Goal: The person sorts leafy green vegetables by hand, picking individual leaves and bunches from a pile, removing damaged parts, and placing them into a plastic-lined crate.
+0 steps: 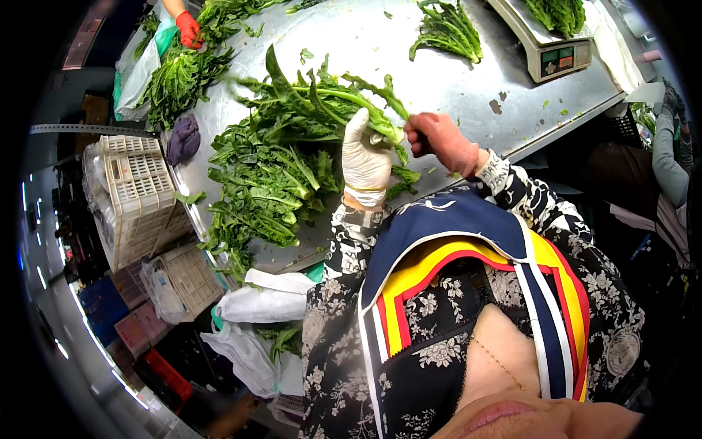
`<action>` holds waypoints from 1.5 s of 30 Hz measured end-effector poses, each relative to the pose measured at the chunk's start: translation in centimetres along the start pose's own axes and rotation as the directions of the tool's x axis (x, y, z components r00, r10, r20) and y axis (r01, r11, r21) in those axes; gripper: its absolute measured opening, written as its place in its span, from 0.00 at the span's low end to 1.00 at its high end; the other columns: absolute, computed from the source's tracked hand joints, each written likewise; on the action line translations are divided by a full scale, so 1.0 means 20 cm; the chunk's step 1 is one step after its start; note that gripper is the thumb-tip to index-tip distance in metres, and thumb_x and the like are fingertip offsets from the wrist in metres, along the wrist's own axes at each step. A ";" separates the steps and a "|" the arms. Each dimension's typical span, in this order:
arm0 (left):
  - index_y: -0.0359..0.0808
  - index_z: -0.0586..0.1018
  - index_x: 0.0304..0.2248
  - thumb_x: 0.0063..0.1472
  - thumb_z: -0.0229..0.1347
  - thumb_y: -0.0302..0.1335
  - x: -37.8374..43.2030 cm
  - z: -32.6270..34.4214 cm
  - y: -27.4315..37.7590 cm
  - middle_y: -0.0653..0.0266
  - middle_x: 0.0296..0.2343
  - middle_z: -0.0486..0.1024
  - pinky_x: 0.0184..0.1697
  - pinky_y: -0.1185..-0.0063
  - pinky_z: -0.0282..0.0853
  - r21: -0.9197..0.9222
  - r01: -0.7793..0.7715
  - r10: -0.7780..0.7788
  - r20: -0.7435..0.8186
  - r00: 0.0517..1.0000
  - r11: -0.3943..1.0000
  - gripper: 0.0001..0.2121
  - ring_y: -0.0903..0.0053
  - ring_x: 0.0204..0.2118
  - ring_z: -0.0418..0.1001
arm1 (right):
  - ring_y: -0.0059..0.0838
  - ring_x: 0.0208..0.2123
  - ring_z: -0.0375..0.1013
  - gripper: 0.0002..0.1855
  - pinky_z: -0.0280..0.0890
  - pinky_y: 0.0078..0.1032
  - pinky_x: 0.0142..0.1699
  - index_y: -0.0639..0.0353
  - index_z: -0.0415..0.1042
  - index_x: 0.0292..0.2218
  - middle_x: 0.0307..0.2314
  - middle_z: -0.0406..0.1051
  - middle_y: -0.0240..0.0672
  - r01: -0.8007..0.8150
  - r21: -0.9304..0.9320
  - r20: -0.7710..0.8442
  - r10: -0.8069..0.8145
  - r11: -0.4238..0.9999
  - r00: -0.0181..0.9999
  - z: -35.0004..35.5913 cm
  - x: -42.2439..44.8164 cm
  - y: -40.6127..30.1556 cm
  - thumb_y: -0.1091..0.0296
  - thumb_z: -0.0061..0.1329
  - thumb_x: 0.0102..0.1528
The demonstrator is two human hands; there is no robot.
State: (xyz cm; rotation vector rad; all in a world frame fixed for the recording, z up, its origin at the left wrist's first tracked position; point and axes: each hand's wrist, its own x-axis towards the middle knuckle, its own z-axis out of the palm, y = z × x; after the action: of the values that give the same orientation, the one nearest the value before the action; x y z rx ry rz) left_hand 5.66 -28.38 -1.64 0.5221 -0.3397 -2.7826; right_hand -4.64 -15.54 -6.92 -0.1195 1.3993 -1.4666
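My left hand (366, 156), in a thin white glove with a yellow band at the wrist, grips a plant of long-leaved greens (323, 101) near its pale stem base. The leaves spread out to the left above the table. To the right of that base, my right hand (444, 144) wears a reddish glove and pinches the end of a single leaf (386, 97). Its fingertips are partly blurred. Below and left of the held plant lies a pile of similar greens (263, 192), stem ends mostly towards me. Loose leaves (403, 178) lie beside my left wrist.
The metal table (351, 44) carries another bunch (449, 33) and a digital scale (559, 57) with greens on it. A co-worker's red-gloved hand (189, 30) touches greens at the far left. A purple cloth (184, 140), plastic crates (140, 192) and white sacks (263, 302) border the left side.
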 end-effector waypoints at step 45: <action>0.29 0.62 0.51 0.53 0.57 0.25 0.20 -0.24 -0.31 0.52 0.45 0.65 0.49 0.76 0.65 0.794 -0.403 0.387 0.232 0.893 0.455 0.26 0.70 0.47 0.66 | 0.33 0.46 0.65 0.42 0.61 0.29 0.52 0.63 0.54 0.54 0.46 0.64 0.45 0.462 -0.379 0.123 -0.451 0.802 0.884 0.07 -0.09 -0.24 0.56 0.60 0.45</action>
State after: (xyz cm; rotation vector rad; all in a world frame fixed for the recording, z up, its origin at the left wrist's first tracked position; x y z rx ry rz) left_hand 2.52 -24.73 -8.98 0.5044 -1.6119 -1.9941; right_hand -5.71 -16.39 -1.75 -0.7862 1.7116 -1.5274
